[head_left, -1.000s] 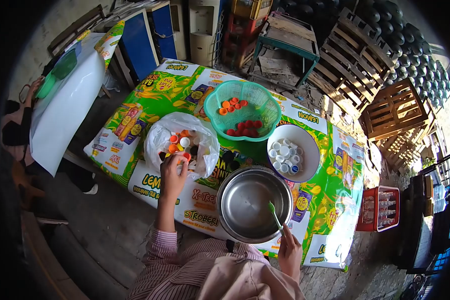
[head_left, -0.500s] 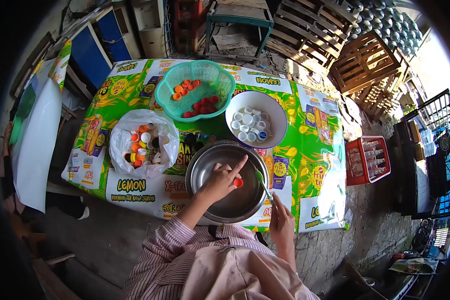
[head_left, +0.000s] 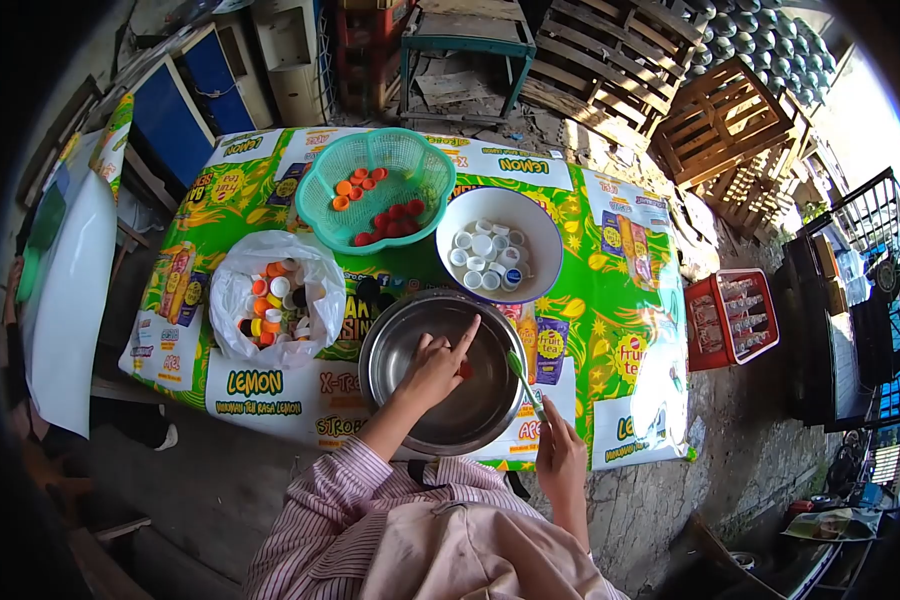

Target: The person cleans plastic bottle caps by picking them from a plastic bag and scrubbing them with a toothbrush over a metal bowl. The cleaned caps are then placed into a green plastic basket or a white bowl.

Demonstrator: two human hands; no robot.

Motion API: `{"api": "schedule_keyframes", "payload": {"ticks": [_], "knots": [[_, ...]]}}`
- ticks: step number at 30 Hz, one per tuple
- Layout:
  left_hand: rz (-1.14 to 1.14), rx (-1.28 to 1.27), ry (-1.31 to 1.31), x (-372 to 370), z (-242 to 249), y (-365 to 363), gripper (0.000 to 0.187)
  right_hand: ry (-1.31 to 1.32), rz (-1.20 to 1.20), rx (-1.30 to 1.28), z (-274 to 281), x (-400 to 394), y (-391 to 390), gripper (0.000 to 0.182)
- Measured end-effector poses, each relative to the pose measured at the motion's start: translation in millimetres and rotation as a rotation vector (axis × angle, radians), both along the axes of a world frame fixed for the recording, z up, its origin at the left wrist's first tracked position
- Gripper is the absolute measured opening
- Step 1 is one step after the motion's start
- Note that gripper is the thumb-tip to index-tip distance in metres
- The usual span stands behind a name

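Note:
My left hand (head_left: 432, 372) is over the steel bowl (head_left: 370, 385), index finger stretched out and the other fingers closed around a red bottle cap (head_left: 465, 369). Most of that cap is hidden by the hand. At the bowl's right rim, my right hand (head_left: 562, 452) grips the handle of a slim green-and-white toothbrush (head_left: 526, 380). Its green head points into the bowl, apart from the cap. What lies at the bottom of the bowl is hard to make out.
A green plastic basket (head_left: 315, 215) holds orange and red caps. White caps lie in a white bowl (head_left: 548, 235). Mixed caps fill a plastic bag (head_left: 232, 335) at left. A red crate (head_left: 705, 320) stands right of the table (head_left: 630, 400), with pallets (head_left: 610, 60) behind.
The view has shifted slightly, so the table's things sit a little further left. My left hand has turned a bit, and the red cap is now more hidden. Both hands keep their holds.

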State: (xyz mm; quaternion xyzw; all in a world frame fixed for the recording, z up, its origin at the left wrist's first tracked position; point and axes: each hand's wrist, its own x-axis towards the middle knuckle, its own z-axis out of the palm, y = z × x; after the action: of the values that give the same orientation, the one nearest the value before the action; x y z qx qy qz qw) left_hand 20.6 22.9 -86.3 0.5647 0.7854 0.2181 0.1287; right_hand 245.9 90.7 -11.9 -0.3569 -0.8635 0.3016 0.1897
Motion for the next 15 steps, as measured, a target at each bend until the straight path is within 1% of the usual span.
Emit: {"api": "schedule_keyframes", "payload": {"ticks": [2, 3, 5, 6, 8, 9, 11, 12, 13, 15], "knots": [[-0.011, 0.021, -0.011, -0.3, 2.0, -1.7, 0.091, -0.022, 0.004, -0.027, 2.4, -0.6, -0.3, 0.041], [-0.012, 0.019, -0.013, -0.3, 2.6, -2.6, 0.091, -0.024, 0.003, -0.028, 2.1, -0.3, 0.2, 0.041], [0.033, 0.091, -0.192, -1.2, 3.4, -4.6, 0.059, -0.001, 0.027, -0.021, 1.4, 0.0, 1.0, 0.042], [0.033, 0.088, -0.194, -3.5, 2.7, -5.4, 0.059, -0.003, 0.026, -0.024, 1.2, -0.6, 1.2, 0.042], [0.055, 0.188, -0.538, -8.1, -1.0, -7.7, 0.023, -0.008, 0.054, -0.037, 1.0, -2.3, 1.5, 0.042], [0.055, 0.183, -0.54, -8.8, -7.1, -9.8, 0.023, -0.01, 0.052, -0.041, 1.0, -4.0, 1.4, 0.042], [0.206, 0.262, -1.094, -9.7, -19.5, -12.8, 0.015, -0.008, 0.092, 0.006, 0.5, -9.6, -0.1, 0.043], [0.264, 0.129, -1.144, -12.2, 2.1, -14.9, 0.015, 0.015, 0.09, 0.007, -2.6, -12.9, -0.6, 0.044], [0.26, 0.125, -1.143, -11.4, 5.7, -16.5, 0.015, 0.016, 0.084, 0.006, -4.2, -16.9, -1.0, 0.044], [0.413, 0.239, -1.808, -9.5, 9.4, -20.4, 0.014, 0.035, 0.089, -0.008, -5.3, -25.9, -2.5, 0.048]]}}
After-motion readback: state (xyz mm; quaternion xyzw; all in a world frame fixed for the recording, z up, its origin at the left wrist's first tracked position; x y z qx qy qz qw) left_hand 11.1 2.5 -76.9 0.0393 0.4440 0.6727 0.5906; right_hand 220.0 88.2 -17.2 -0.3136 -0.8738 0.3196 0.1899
